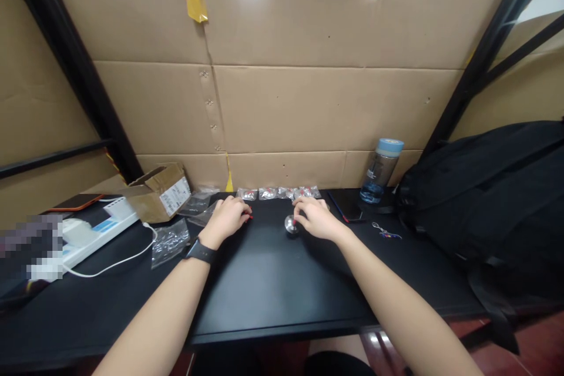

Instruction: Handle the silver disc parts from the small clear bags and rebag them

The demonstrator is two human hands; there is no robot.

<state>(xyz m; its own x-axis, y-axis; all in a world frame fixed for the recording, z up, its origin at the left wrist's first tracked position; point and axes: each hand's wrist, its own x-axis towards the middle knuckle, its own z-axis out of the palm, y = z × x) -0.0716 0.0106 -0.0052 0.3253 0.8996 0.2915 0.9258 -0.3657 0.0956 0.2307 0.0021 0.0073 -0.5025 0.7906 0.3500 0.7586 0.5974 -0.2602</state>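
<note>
A small round silvery metal object [291, 224] with a red bit sits on the black table [273, 282]. My right hand [315, 217] reaches it from the right, its fingertips curled together at the object's top. My left hand [229, 218], with a dark watch on the wrist, rests on the table further left. Its fingers are curled, with a small red thing [250, 217] at the fingertips. Behind the hands, several metal pieces in clear plastic bags [268, 193] lie in a row along the cardboard wall.
An open cardboard box [163, 194], clear plastic bags [171, 242] and a white power strip [103, 230] with a cable lie at the left. On the right are a phone [348, 207], a water bottle [381, 171], a small keychain [388, 234] and a black backpack [489, 205].
</note>
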